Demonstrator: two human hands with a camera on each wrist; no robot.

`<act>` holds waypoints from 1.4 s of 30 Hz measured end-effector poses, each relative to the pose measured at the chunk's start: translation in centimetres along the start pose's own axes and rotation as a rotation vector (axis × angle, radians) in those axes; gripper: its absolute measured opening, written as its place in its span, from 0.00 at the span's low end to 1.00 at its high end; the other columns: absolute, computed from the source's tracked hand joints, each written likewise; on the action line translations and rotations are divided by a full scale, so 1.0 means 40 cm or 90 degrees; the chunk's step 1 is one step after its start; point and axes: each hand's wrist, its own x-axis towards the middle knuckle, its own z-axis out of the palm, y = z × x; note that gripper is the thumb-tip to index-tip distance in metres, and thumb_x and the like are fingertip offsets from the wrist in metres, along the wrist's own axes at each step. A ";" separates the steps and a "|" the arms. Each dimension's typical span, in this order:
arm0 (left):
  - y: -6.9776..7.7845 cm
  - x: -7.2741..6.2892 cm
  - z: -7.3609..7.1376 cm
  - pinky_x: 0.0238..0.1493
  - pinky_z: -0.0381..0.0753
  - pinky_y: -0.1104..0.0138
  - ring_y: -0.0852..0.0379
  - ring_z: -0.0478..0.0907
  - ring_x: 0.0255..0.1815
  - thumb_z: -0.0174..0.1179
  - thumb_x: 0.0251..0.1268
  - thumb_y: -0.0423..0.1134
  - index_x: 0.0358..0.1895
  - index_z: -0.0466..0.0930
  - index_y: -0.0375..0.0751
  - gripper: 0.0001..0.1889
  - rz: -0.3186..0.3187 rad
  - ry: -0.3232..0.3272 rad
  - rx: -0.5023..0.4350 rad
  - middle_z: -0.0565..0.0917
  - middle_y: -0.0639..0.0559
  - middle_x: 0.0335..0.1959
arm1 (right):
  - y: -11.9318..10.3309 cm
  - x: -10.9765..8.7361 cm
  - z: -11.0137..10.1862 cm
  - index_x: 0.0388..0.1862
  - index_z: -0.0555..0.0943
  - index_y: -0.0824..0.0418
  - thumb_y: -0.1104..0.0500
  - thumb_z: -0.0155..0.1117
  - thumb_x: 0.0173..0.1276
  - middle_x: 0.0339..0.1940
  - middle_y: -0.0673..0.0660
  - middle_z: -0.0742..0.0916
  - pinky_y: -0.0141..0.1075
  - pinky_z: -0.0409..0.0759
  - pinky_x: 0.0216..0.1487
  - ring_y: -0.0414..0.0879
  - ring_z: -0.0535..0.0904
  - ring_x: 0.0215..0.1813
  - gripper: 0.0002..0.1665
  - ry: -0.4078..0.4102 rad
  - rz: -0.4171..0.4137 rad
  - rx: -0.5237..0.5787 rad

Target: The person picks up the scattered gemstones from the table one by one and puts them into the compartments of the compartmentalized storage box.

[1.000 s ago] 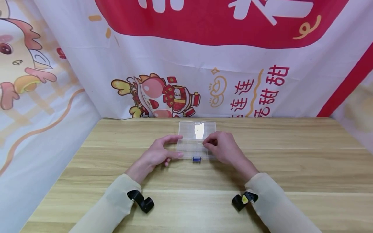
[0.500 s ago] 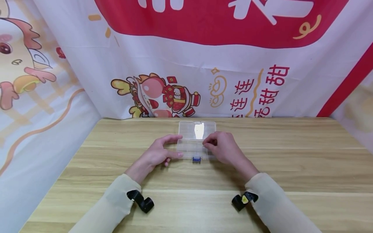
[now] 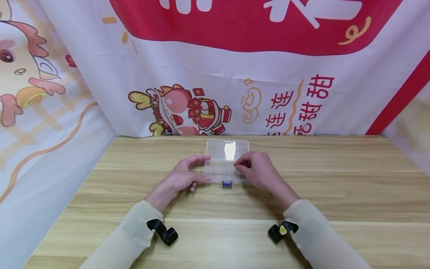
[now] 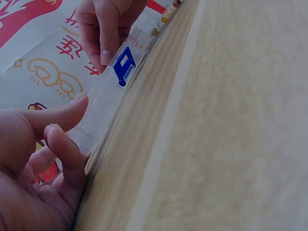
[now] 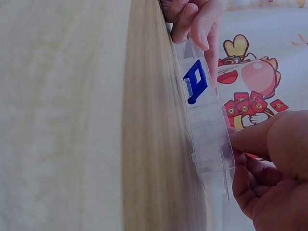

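Observation:
A clear compartment box point(image 3: 220, 178) lies on the table with its lid point(image 3: 215, 150) open toward the back. Its blue latch point(image 3: 227, 184) hangs at the front edge. My left hand point(image 3: 183, 175) grips the left end, thumb at the front and index finger at the back. Over the right part, my right hand point(image 3: 256, 168) has thumb and index finger brought together at a compartment wall. They appear to pinch a thin clear divider, mostly hidden behind the fingertips. In the right wrist view, the same fingers of the right hand point(image 5: 269, 168) touch the upper edge of the box point(image 5: 207, 144).
Wood-grain table point(image 3: 215, 239) reaches back to a printed cloth point(image 3: 188, 63); another printed cloth hangs at the left. Black wrist cameras point(image 3: 164, 232) sit on both sleeves. Several small tan-brown things point(image 4: 164, 19) show past the box's right end.

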 end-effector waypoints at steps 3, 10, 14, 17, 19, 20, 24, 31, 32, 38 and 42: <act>-0.003 0.001 -0.001 0.20 0.74 0.71 0.57 0.70 0.19 0.77 0.62 0.36 0.71 0.78 0.63 0.34 0.004 -0.003 0.002 0.70 0.49 0.76 | 0.007 0.001 -0.001 0.44 0.93 0.55 0.60 0.71 0.75 0.43 0.52 0.91 0.40 0.84 0.48 0.46 0.82 0.44 0.05 0.001 0.009 0.022; -0.005 0.003 0.000 0.20 0.74 0.72 0.58 0.69 0.19 0.77 0.62 0.35 0.71 0.78 0.63 0.35 0.005 -0.009 -0.001 0.70 0.48 0.76 | 0.023 0.006 -0.017 0.47 0.92 0.52 0.56 0.70 0.76 0.44 0.51 0.91 0.38 0.81 0.45 0.48 0.80 0.44 0.07 -0.003 0.036 0.069; -0.004 0.004 0.000 0.20 0.74 0.71 0.58 0.69 0.19 0.77 0.61 0.35 0.71 0.78 0.62 0.35 0.009 -0.006 -0.001 0.71 0.47 0.76 | 0.033 0.008 -0.035 0.49 0.92 0.51 0.55 0.69 0.77 0.47 0.52 0.91 0.38 0.81 0.47 0.49 0.80 0.47 0.08 -0.001 0.066 0.092; -0.002 0.004 0.000 0.20 0.74 0.71 0.57 0.69 0.19 0.78 0.60 0.35 0.70 0.79 0.63 0.35 0.005 0.000 -0.001 0.71 0.48 0.75 | 0.043 0.009 -0.052 0.50 0.92 0.51 0.55 0.69 0.77 0.49 0.53 0.90 0.39 0.81 0.48 0.50 0.79 0.49 0.08 0.001 0.089 0.113; -0.002 0.004 0.000 0.19 0.74 0.71 0.57 0.69 0.19 0.78 0.61 0.35 0.71 0.78 0.63 0.35 0.007 -0.002 0.002 0.71 0.48 0.76 | 0.050 0.009 -0.063 0.50 0.92 0.52 0.56 0.70 0.77 0.50 0.53 0.90 0.39 0.81 0.49 0.51 0.79 0.50 0.08 -0.001 0.109 0.136; -0.002 0.003 0.000 0.19 0.74 0.71 0.57 0.69 0.19 0.78 0.61 0.35 0.71 0.78 0.63 0.35 0.006 -0.002 0.002 0.71 0.48 0.76 | 0.055 0.009 -0.068 0.50 0.91 0.52 0.56 0.70 0.77 0.51 0.54 0.90 0.39 0.81 0.49 0.51 0.79 0.50 0.08 -0.004 0.119 0.149; -0.003 0.002 -0.001 0.19 0.74 0.72 0.58 0.69 0.19 0.77 0.61 0.35 0.72 0.77 0.62 0.35 0.009 -0.009 0.003 0.71 0.48 0.76 | 0.075 0.005 -0.087 0.50 0.91 0.52 0.56 0.69 0.77 0.53 0.54 0.88 0.40 0.80 0.50 0.52 0.77 0.52 0.08 -0.022 0.141 0.182; -0.003 -0.003 -0.002 0.19 0.74 0.72 0.59 0.69 0.19 0.77 0.61 0.35 0.72 0.77 0.60 0.36 0.013 -0.013 -0.002 0.70 0.47 0.77 | 0.120 0.009 -0.111 0.50 0.91 0.49 0.55 0.68 0.78 0.51 0.53 0.90 0.41 0.82 0.53 0.51 0.81 0.51 0.08 -0.043 0.093 0.084; -0.003 -0.003 -0.002 0.19 0.74 0.72 0.59 0.69 0.19 0.77 0.61 0.35 0.72 0.77 0.60 0.36 0.012 -0.013 -0.002 0.70 0.47 0.77 | 0.125 0.010 -0.114 0.50 0.91 0.49 0.56 0.68 0.77 0.51 0.53 0.90 0.41 0.82 0.53 0.51 0.81 0.51 0.08 -0.049 0.086 0.074; -0.003 -0.004 -0.001 0.19 0.74 0.72 0.59 0.69 0.19 0.77 0.61 0.35 0.73 0.77 0.60 0.36 0.011 -0.011 -0.003 0.70 0.46 0.77 | 0.149 0.004 -0.135 0.49 0.91 0.51 0.60 0.71 0.74 0.50 0.54 0.91 0.39 0.81 0.51 0.50 0.82 0.50 0.09 -0.086 0.038 0.042; 0.000 -0.005 0.000 0.19 0.74 0.72 0.59 0.69 0.19 0.77 0.61 0.35 0.73 0.77 0.60 0.36 0.010 -0.011 -0.001 0.70 0.46 0.76 | 0.160 0.001 -0.145 0.46 0.92 0.52 0.61 0.72 0.72 0.48 0.53 0.91 0.39 0.79 0.51 0.49 0.81 0.49 0.08 -0.112 0.022 0.046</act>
